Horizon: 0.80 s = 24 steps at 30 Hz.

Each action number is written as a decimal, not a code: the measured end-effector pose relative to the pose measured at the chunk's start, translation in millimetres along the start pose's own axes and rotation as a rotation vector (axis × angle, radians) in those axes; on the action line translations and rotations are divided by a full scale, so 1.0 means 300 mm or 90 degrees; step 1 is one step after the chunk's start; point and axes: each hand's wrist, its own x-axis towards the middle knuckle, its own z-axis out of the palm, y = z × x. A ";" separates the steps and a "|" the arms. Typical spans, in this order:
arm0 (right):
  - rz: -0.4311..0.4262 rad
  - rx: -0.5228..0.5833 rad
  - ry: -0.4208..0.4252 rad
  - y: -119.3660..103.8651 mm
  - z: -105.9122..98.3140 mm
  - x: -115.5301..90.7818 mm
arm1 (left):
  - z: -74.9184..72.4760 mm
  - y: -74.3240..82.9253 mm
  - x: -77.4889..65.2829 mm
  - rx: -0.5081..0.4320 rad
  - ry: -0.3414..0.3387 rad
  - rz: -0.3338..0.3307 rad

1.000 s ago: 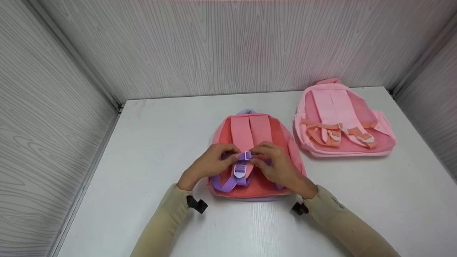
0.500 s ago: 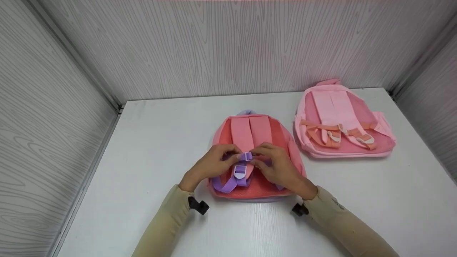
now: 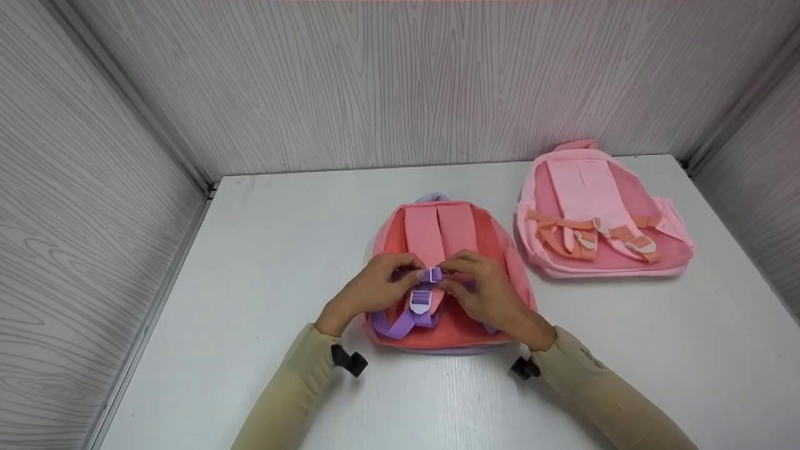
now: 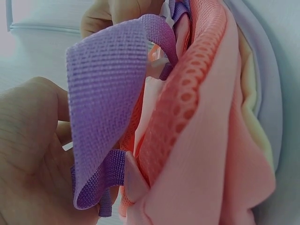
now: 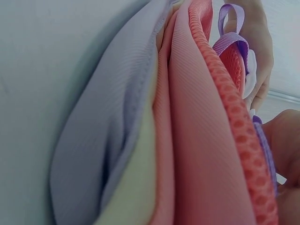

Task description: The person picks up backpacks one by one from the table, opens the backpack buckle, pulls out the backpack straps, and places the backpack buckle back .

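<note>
A small coral-pink backpack (image 3: 456, 219) lies back side up in the middle of the white table, its shoulder straps facing me. Over its lower half, my left hand (image 3: 370, 282) pinches a purple webbing strap beside a small purple chest-strap buckle (image 3: 433, 275). From the other side, the thumb and fingers of my right hand (image 3: 486, 290) pinch the strap at that same buckle. A white strap adjuster (image 3: 420, 302) with purple webbing lies just below. A loose loop of purple webbing (image 4: 108, 93) hangs near my left hand in the left wrist view.
To the right at the back lies a light pink backpack (image 3: 584, 187) with orange straps and white buckles, also straps up. The white table (image 3: 275, 244) runs to a wood-grain panel (image 3: 400, 81) behind and panels at both sides.
</note>
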 end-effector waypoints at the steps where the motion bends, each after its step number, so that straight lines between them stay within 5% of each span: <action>1: 0.000 0.000 0.000 0.000 0.000 0.000 | 0.000 0.001 0.000 0.000 0.000 0.000; 24: -0.006 0.020 0.008 -0.005 0.001 0.005 | 0.015 0.020 0.015 -0.006 0.000 -0.003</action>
